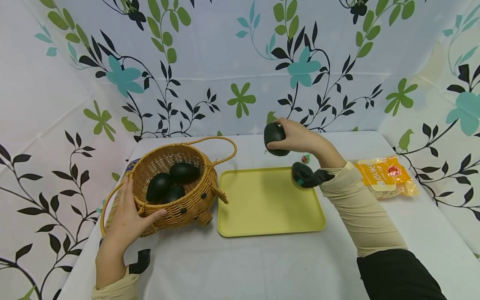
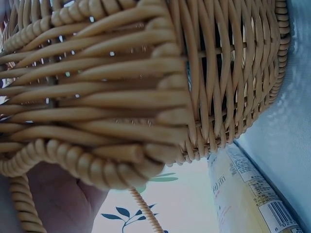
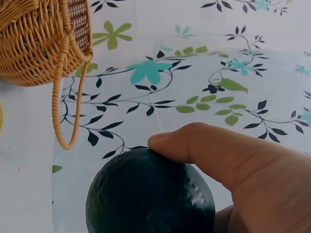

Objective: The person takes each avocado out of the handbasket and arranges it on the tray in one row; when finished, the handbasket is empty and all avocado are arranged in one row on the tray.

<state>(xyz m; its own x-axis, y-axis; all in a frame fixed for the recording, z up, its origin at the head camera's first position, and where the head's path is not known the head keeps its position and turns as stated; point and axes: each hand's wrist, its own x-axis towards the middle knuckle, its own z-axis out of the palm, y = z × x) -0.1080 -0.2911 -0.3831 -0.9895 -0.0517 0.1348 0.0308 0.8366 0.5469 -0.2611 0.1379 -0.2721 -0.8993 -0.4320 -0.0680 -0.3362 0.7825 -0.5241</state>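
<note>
My right hand [image 1: 298, 137] grips a dark green avocado [image 1: 275, 138] above the far edge of the yellow tray [image 1: 255, 223]. In the right wrist view the thumb presses on the top of this bumpy avocado [image 3: 146, 194]. My left hand [image 1: 125, 221] rests on the near left side of a wicker basket [image 1: 176, 214], its fingers fairly straight along the rim and its thumb out over the front. Inside the basket lie several dark avocados [image 1: 183, 171]. The left wrist view shows mostly basket weave [image 2: 223, 77], with part of the palm behind a handle.
An orange and clear food packet [image 1: 388, 175] lies right of the tray. A small red and green item [image 1: 305, 158] sits behind the tray. Another printed package with a barcode [image 2: 282, 218] lies beside the basket. One basket handle [image 1: 230, 146] sticks out toward the tray.
</note>
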